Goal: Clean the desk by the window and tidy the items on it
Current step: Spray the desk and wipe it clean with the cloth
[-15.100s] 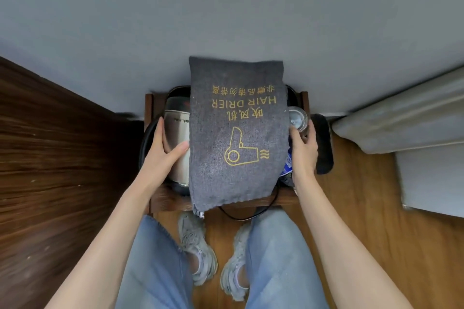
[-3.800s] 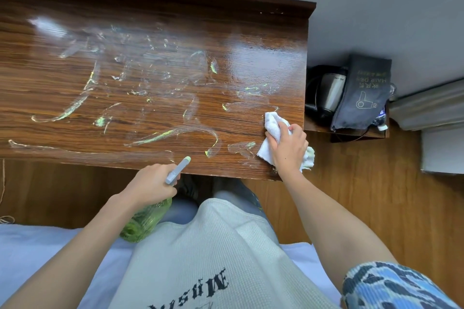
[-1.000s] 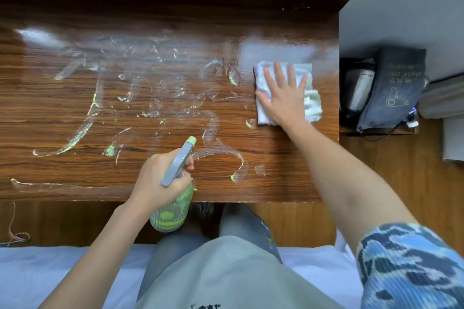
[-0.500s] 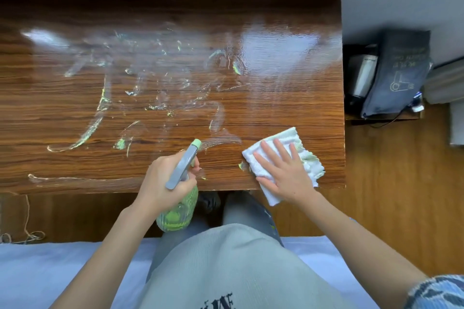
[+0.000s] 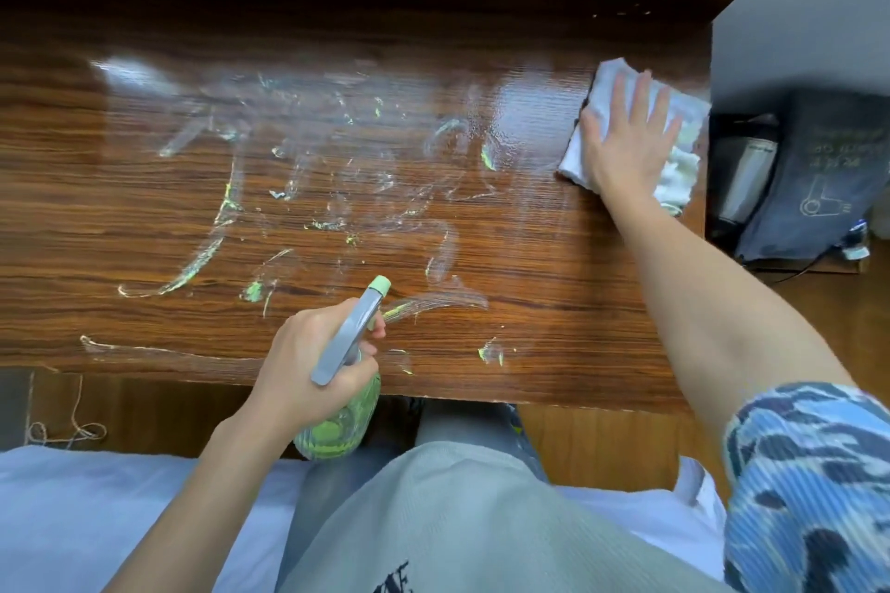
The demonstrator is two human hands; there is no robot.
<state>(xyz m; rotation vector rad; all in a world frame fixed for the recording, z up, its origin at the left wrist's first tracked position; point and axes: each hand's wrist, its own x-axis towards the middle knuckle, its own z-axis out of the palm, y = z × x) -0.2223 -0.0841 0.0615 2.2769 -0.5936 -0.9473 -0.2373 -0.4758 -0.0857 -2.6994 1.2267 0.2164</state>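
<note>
Nearest, a pale bed sheet (image 5: 72, 510) runs under the person's grey shirt (image 5: 433, 525) at the table's near side. The left hand (image 5: 308, 366) hangs just over the near edge of the table (image 5: 120, 226), fingers curled round the neck of the green spray bottle (image 5: 339, 429), 1 fingertip at the trigger; its grey head points up toward the table's middle. That grip holds the bottle much as it did 0.5 s ago, with the bottle body below the table's near edge.

Wet streaks (image 5: 298, 188) with greenish flecks cover the table's left and middle; they look unchanged from the earlier frame.

What differs is the right hand (image 5: 626, 144). Half a second back it pressed the cloth at the near edge, right of centre; now the right arm is stretched out long, blue patterned sleeve (image 5: 809, 482) at the shoulder, and the hand lies flat, fingers straight and spread, pressing the white cloth (image 5: 684, 159) onto the table near its far right corner. The cloth touches the right edge. This grip is wide, palm down.

Beyond the right edge, on a low stand, a dark hair-drier bag (image 5: 828, 169) leans beside a steel kettle (image 5: 746, 173).
</note>
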